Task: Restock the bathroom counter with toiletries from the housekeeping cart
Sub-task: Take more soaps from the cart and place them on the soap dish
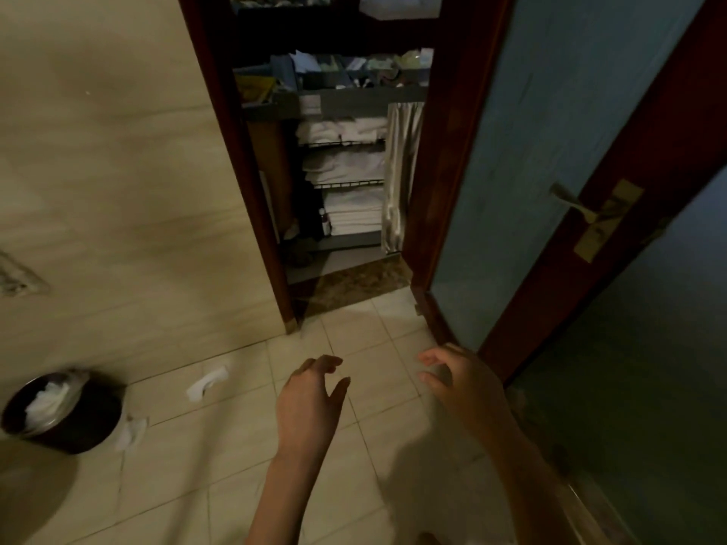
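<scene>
The housekeeping cart (334,100) stands just outside the bathroom doorway, straight ahead. Its top tray holds several small toiletry packets (354,66), and folded white towels (346,167) are stacked on the wire shelves below. My left hand (310,403) and my right hand (460,381) reach forward over the tiled floor, well short of the cart. Both hands hold nothing and their fingers hang loosely curled. The bathroom counter is out of view.
A dark waste bin (63,411) with white paper in it sits on the floor at the left. Scraps of tissue (206,381) lie near it. The bathroom door (550,190) with a metal handle (570,202) stands swung inward on the right. A dark wooden door frame (240,151) borders the opening.
</scene>
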Motion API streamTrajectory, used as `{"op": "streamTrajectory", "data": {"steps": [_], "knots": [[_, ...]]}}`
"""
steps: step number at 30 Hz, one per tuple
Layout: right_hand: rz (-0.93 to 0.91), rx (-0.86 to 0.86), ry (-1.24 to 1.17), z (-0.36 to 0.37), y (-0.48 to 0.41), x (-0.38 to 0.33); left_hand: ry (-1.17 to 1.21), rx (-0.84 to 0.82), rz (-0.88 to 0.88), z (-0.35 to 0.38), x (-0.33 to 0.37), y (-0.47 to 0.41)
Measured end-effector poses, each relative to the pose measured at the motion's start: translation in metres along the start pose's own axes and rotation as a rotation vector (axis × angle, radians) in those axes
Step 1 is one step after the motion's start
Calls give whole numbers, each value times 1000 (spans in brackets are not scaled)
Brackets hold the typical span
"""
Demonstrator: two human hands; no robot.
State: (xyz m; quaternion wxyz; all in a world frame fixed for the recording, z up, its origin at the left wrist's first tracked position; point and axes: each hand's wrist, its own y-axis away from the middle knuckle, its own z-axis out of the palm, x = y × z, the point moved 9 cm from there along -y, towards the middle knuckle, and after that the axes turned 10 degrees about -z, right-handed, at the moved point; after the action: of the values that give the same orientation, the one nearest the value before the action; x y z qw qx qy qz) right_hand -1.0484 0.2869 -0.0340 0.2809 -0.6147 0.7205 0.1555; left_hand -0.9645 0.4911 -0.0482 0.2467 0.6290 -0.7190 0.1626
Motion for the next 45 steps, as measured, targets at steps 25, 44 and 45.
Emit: {"op": "streamTrajectory", "data": {"steps": [25,44,45], "knots": [[-200,72,-67,-39,-383,107,-64,118,-41,18,138,-320],[-85,-20,-127,-12,-576,171,-103,18,-85,54,161,-539],[-90,-16,-116,-11,-597,168,-98,22,-70,52,161,-558]]}}
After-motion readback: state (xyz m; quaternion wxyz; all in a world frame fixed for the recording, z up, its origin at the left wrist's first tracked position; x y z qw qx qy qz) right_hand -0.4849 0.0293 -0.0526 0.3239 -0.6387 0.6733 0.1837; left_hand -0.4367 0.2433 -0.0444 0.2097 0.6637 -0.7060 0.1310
